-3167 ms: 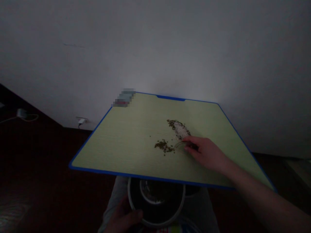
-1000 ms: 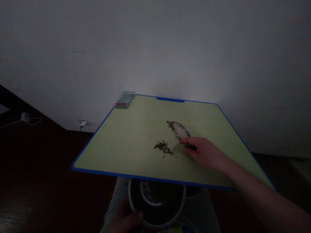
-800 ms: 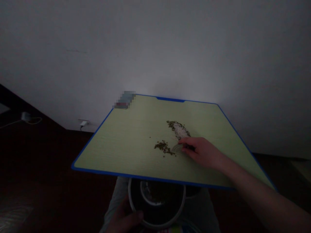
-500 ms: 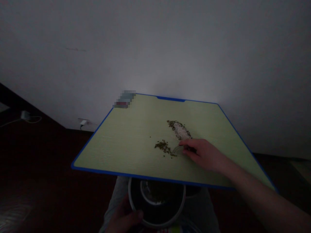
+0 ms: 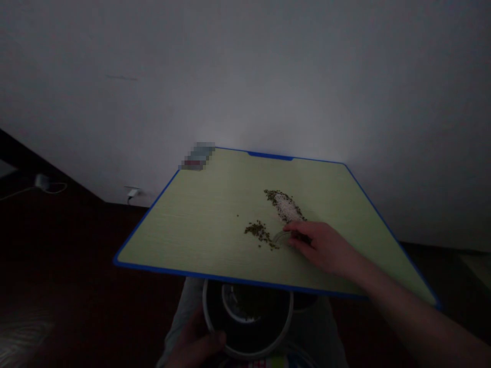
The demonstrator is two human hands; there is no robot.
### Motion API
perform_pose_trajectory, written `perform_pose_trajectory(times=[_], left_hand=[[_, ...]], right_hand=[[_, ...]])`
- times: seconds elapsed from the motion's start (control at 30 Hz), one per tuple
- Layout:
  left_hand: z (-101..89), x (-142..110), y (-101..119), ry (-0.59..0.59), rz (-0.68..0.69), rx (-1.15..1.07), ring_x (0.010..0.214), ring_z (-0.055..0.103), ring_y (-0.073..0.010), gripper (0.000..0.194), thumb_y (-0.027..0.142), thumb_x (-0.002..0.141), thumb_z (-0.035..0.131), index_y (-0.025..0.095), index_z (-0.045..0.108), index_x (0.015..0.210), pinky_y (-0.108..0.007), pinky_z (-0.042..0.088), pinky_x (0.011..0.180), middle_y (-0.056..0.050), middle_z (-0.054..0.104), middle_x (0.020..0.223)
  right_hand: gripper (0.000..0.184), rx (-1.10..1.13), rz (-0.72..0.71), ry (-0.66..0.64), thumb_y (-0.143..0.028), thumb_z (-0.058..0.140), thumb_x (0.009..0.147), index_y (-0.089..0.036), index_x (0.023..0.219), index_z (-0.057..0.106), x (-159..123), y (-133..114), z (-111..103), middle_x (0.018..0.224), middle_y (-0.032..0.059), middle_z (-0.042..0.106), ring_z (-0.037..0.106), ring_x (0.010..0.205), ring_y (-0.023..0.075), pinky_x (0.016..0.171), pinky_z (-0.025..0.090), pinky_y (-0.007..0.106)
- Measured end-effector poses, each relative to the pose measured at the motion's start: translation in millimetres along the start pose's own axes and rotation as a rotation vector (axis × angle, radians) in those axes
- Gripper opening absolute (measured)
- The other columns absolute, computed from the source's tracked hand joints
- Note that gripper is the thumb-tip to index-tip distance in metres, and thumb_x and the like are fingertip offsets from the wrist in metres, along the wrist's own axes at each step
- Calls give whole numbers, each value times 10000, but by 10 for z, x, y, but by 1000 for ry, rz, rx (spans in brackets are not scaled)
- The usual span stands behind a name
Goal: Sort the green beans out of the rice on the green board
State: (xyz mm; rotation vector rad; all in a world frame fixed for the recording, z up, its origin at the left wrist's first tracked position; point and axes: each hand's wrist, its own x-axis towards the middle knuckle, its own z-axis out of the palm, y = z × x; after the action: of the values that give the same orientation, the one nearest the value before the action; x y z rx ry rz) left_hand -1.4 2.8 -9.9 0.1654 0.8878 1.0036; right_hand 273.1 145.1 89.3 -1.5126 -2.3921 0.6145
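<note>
Fingers of the left hand (image 5: 197, 346) are clamped on the near-left rim of a bowl (image 5: 268, 335). On the board (image 5: 184, 225), scattered dark seeds (image 5: 258, 231) are seen just left of a clear curved piece (image 5: 282, 235), pinched by the nearer right hand (image 5: 328, 249), while a pale heap (image 5: 287, 207), slanted far-left to near-right, is set just beyond the right fingertips.

The table (image 5: 199, 220) hides part of the bowl (image 5: 251, 343), and the corner item (image 5: 198, 156) seems unreadably blurred.
</note>
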Motion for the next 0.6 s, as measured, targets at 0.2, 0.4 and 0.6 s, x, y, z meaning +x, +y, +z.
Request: perform_pose_trajectory(times=[0.2,0.4,0.6], left_hand=[[50,-28,17,35,-23,-11,999,698,-365,992,48,553,814,175,352,1422,-446,573,841,-189,744,1121],[-25,-7,-10,43,-11,-27,1041,673,-391,892,73,545,825,180,474,1358,-479,539,897,-177,753,1106],[-17,-4,-20,-19,-22,-56,1068,663,-381,888,63,570,808,201,454,1373,-479,529,908,-176,742,1134]], right_hand=[[319,-42,42,22,-227,518,864,-178,1143,665,42,-18,-4,913,75,735,667,787,203,691,477,306],[319,-54,55,43,-226,511,859,-178,1135,666,41,-10,-24,874,63,728,658,748,198,665,471,303],[317,-50,60,59,-231,509,864,-176,1136,663,48,-13,7,907,71,731,664,782,206,696,482,319]])
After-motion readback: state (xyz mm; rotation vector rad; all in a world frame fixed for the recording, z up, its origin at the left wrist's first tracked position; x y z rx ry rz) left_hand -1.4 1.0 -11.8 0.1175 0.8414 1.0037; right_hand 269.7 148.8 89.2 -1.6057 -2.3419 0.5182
